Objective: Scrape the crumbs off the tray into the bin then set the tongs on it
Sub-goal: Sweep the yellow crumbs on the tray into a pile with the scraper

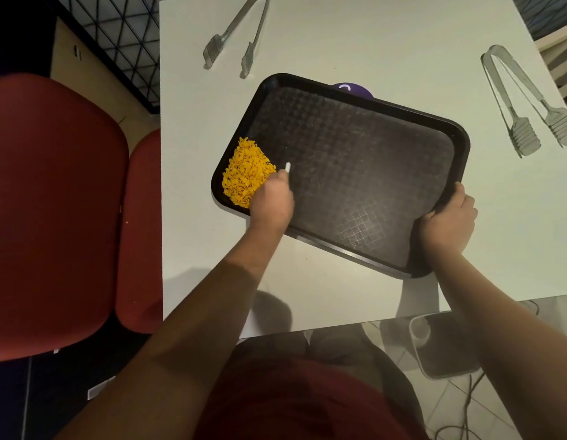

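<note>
Between the two hands lies a dark rectangular tray (355,173) with a textured floor, turned at an angle on a white table (371,52). Its right near corner looks lifted off the tabletop, so the tray slopes down toward the left hand. At the tray's low left corner sits a heap of bright yellow-orange crumbs (245,173), gathered against the rim.

The left hand (271,201) is over the tray's left end, touching the right edge of the crumb heap, its fingers curled around a small white scraper (288,167) whose tip pokes out just beyond the knuckles. The right hand (447,217) grips the tray's right near corner, fingers wrapped over the rim.

Beyond the left hand, at the table's far edge, lies one pair of metal tongs (234,36), arms spread apart. Beyond the right hand, well apart from the tray, lies a second pair of tongs (523,100), also spread. A purple object (352,89) peeks out from behind the tray's far rim.

Left of the left arm, off the table, stand red rounded chair backs (53,201).
</note>
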Tool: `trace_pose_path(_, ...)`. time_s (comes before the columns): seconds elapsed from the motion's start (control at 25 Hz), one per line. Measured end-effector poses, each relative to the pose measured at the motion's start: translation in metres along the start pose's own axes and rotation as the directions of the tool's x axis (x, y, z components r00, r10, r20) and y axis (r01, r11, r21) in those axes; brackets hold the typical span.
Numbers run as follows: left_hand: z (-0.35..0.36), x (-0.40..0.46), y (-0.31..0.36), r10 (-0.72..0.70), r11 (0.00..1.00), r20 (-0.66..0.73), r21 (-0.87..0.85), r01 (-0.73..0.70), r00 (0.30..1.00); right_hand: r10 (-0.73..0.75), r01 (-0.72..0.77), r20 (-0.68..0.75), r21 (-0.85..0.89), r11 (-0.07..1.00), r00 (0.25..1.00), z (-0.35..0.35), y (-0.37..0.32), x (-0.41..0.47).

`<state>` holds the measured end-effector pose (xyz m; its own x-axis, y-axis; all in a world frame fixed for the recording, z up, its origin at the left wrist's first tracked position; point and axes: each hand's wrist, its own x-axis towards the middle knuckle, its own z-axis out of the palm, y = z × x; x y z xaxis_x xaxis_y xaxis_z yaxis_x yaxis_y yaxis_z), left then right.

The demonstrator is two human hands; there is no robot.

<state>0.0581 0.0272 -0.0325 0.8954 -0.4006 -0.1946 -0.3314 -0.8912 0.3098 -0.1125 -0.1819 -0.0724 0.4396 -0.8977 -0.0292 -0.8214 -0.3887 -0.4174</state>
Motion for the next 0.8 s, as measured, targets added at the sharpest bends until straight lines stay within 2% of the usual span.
trace_pose_path(0.12, 0.011, -0.006, 0.032, 0.154, 0.988, 0.061, 0.001, -0.154, 0.986, -0.002, 0.002, -0.002, 0.006, 1.0, 1.0, 0.0, 0.0, 0.0)
trace_pose_path(0.16, 0.015, -0.007, 0.039, 0.166, 0.986, 0.076, -0.002, -0.166, 0.983, -0.004, 0.004, -0.003, 0.009, 1.0, 1.0, 0.0, 0.0, 0.0)
trace_pose_path(0.36, 0.011, 0.007, 0.017, -0.086, 0.996, -0.006, 0.003, 0.086, 0.996, 0.004, -0.004, -0.006, 0.019, 1.0, 1.0, 0.001, 0.0, 0.0)
trace_pose_path(0.44, 0.006, 0.011, 0.007, -0.16, 0.986, -0.051, -0.049, 0.157, 0.986, 0.002, -0.002, -0.01, 0.024, 1.0, 1.0, 0.002, 0.001, 0.0)
trace_pose_path(0.52, 0.003, 0.018, 0.011, -0.152, 0.981, -0.074, -0.131, 0.141, 0.986, 0.001, -0.001, -0.011, 0.024, 1.0, 1.0, 0.002, 0.002, 0.001)
trace_pose_path(0.68, 0.0, 0.041, 0.04, 0.001, 0.991, -0.052, -0.132, -0.008, 0.999, -0.001, 0.001, -0.013, 0.007, 1.0, 1.0, 0.003, 0.001, 0.0)
trace_pose_path(0.8, 0.001, 0.056, 0.046, -0.065, 0.992, -0.02, -0.111, 0.062, 0.998, 0.0, 0.0, -0.013, -0.001, 1.0, 1.0, 0.003, 0.002, 0.001)
